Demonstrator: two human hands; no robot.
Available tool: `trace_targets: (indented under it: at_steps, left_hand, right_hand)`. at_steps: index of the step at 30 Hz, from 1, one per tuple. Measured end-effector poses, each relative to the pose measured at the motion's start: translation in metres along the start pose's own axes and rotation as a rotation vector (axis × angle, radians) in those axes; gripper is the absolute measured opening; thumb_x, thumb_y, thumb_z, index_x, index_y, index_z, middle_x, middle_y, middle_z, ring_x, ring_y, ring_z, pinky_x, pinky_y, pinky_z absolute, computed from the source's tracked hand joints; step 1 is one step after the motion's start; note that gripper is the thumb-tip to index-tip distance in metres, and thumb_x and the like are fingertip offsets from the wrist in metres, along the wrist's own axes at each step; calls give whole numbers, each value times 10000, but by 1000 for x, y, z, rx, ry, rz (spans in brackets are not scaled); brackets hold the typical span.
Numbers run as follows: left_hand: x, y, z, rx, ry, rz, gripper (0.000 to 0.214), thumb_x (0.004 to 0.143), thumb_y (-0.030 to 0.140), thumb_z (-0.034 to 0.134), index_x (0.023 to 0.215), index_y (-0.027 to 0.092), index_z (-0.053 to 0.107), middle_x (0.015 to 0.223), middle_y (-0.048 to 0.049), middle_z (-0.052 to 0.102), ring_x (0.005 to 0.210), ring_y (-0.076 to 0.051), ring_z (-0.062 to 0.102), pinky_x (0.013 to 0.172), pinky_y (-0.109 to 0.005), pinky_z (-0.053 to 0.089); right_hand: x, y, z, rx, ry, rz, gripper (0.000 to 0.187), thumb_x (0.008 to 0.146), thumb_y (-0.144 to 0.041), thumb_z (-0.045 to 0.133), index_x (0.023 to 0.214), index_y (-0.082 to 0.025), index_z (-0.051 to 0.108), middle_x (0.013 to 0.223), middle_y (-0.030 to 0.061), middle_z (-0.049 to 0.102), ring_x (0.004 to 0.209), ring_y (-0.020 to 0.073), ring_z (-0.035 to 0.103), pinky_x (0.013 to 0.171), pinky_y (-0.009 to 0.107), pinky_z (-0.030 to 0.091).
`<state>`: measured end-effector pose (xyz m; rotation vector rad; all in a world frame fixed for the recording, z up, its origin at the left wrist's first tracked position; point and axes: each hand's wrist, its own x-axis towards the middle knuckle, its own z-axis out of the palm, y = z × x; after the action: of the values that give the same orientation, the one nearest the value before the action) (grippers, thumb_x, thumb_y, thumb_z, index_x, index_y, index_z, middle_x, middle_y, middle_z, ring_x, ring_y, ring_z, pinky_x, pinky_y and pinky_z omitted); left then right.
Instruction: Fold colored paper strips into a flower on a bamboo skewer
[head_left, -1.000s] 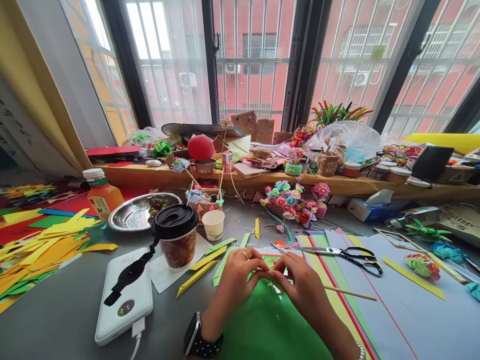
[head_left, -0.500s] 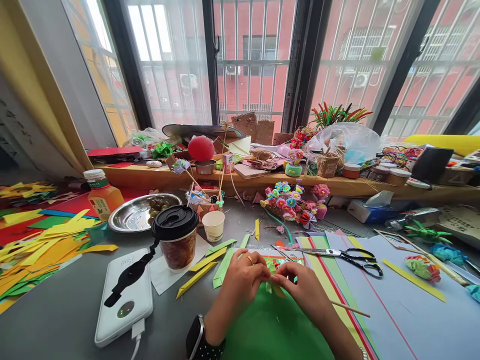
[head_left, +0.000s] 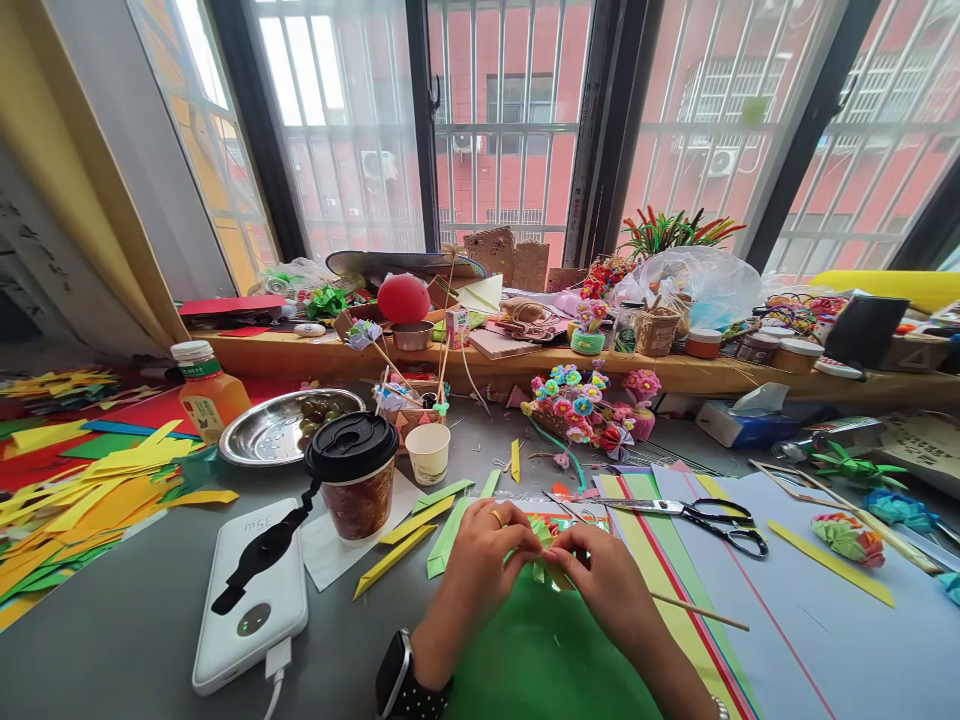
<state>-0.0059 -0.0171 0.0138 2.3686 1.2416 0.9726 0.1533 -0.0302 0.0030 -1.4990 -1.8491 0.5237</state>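
Observation:
In the head view, my left hand (head_left: 486, 552) and my right hand (head_left: 606, 572) meet fingertip to fingertip at the front middle of the table. Both pinch a small folded light-green paper piece (head_left: 540, 572), mostly covered by the fingers. From beneath my right hand a thin wooden stick (head_left: 701, 611) pokes out to the right; whether it joins the paper is hidden. Below the hands spreads a green surface (head_left: 551, 660). Folded light-green strips (head_left: 448, 540) and yellow strips (head_left: 397, 560) lie left of my left hand.
Black-handled scissors (head_left: 686, 508) rest on coloured paper sheets (head_left: 765, 560) at right. To the left stand a lidded coffee cup (head_left: 352, 490), a small paper cup (head_left: 429, 455), a white power bank (head_left: 251, 600) and a juice bottle (head_left: 210, 395). Crocheted flowers (head_left: 577, 400) sit behind the hands.
The wooden stick has shifted slightly to the right. Both hands keep nearly the same pinch and place.

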Motion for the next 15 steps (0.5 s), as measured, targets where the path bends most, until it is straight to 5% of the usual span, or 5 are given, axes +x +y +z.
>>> trace_targets:
  at_steps: [4, 8, 11, 15]
  left_hand:
    - [1, 0, -5, -422, 209, -209, 148, 712, 289, 614, 832, 216, 660, 931, -67, 599, 924, -230, 532, 827, -355, 388]
    - [4, -1, -12, -1037, 475, -630, 309, 779, 394, 523, 1014, 197, 563, 1094, -77, 543, 1024, -211, 498, 826, -304, 409]
    - [5, 1, -11, -1399, 343, -862, 304, 819, 397, 466, 990, 156, 541, 1038, -89, 558, 921, -176, 552, 772, -280, 438]
    - [3, 9, -3, -1714, -11, -847, 332, 814, 451, 450, 877, 146, 566, 807, -48, 610, 682, -148, 587, 647, -276, 451]
  right_hand:
    - [0, 0, -5, -60, 110, -105, 142, 778, -225, 550, 645, -182, 571, 657, 22, 614, 644, 188, 561, 576, 288, 435]
    - [0, -3, -11, -55, 211, -292, 195, 830, -274, 499, 663, -181, 539, 660, 28, 582, 641, 182, 537, 576, 290, 437]
    - [-1, -6, -11, -35, 235, -428, 191, 851, -281, 475, 699, -181, 534, 674, 31, 568, 647, 170, 527, 570, 275, 436]
    - [-4, -10, -8, -8, 244, -551, 117, 848, -223, 485, 745, -182, 525, 695, 31, 561, 664, 163, 519, 579, 269, 440]
